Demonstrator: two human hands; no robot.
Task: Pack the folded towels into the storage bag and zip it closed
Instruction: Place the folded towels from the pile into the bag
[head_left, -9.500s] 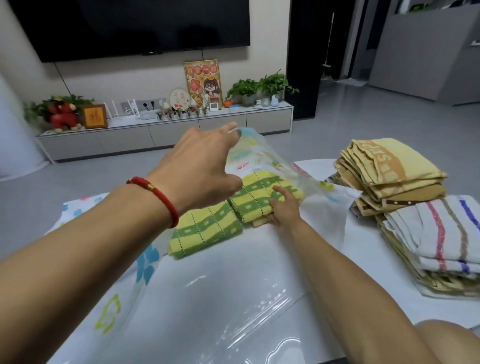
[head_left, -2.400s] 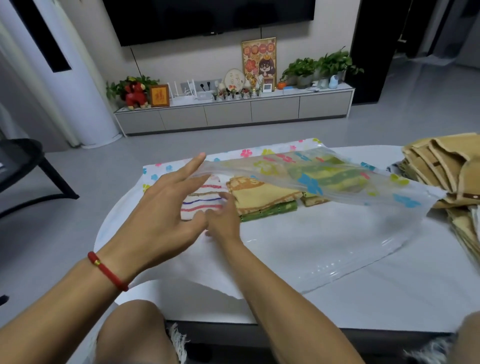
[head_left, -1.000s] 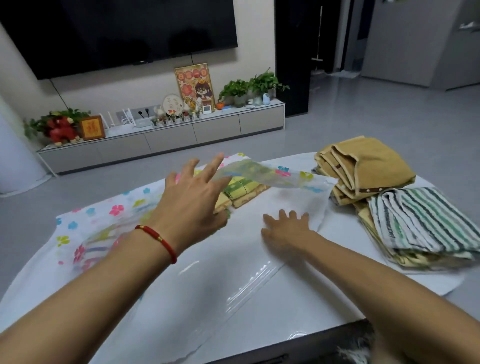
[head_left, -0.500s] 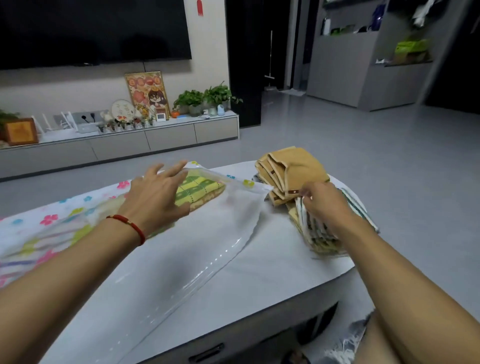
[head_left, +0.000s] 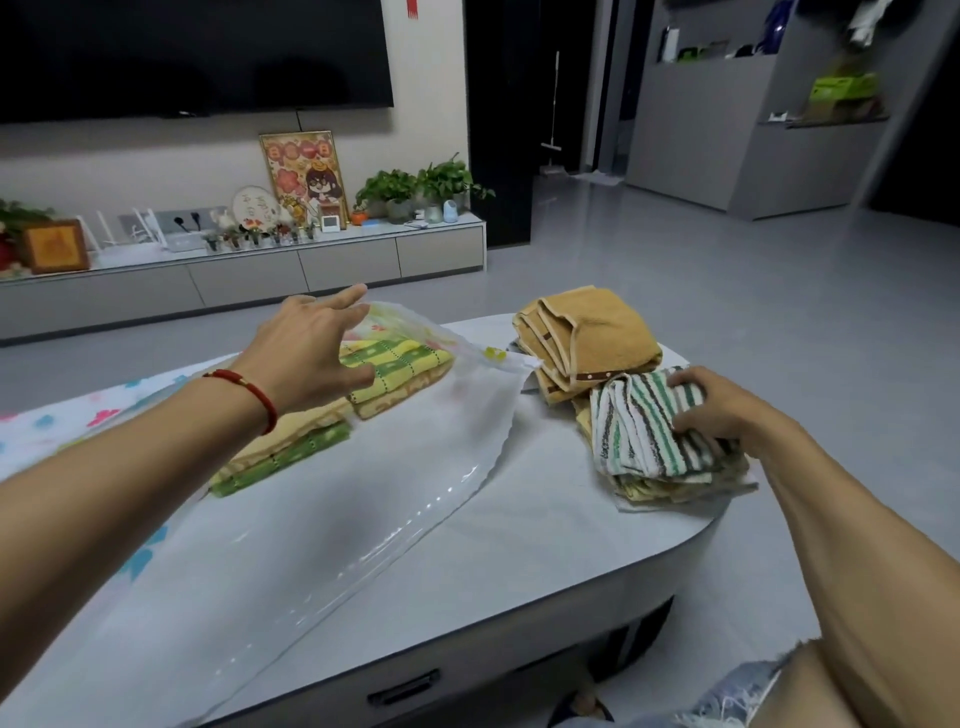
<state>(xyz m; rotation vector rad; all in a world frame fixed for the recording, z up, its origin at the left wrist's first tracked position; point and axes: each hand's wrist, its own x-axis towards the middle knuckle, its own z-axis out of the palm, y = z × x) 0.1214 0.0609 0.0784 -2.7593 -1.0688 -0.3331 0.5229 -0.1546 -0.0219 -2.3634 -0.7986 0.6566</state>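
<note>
A clear storage bag (head_left: 322, 525) with flower prints lies flat across the white table (head_left: 545, 545), its mouth toward the right. Inside it lie folded towels, a yellow-green checked towel (head_left: 400, 364) at the far end and another stack (head_left: 283, 449) nearer. My left hand (head_left: 317, 353) holds up the bag's top layer at the mouth, fingers spread. My right hand (head_left: 711, 410) grips the green-and-brown striped white towel (head_left: 649, 436) on top of a pile at the table's right end. Behind it sits a stack of tan towels (head_left: 587, 338).
The table's rounded right edge is just past the towel piles. A low TV cabinet (head_left: 249, 270) with plants, frames and small items runs along the far wall under a large dark TV. Open grey floor lies to the right.
My right hand has closed round the striped towel on the right pile. My left hand keeps the bag's top layer lifted; my view has shifted slightly.
</note>
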